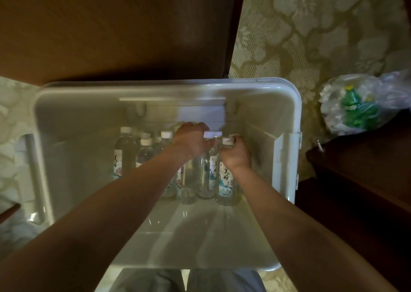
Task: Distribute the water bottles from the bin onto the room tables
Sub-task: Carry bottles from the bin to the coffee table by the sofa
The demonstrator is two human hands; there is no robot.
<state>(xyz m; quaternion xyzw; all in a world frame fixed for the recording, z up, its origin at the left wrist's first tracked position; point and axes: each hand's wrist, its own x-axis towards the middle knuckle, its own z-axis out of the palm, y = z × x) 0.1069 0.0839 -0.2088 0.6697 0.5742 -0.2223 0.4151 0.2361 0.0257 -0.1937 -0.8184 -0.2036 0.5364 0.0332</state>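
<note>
Upright water bottles (124,151) are seen clustered at the far end of a white plastic bin (289,104) on patterned carpet. A capped bottle neck (205,158) is gripped by the closed left hand (192,140); at its 3 o'clock, a second bottle (225,180) is clasped near the cap by the right hand (235,154). A bagged green bottle (355,111) lies at 2 o'clock.

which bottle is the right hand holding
The front right bottle, its label facing the camera. The right hand wraps its neck below the cap; the left hand grips others.
</note>
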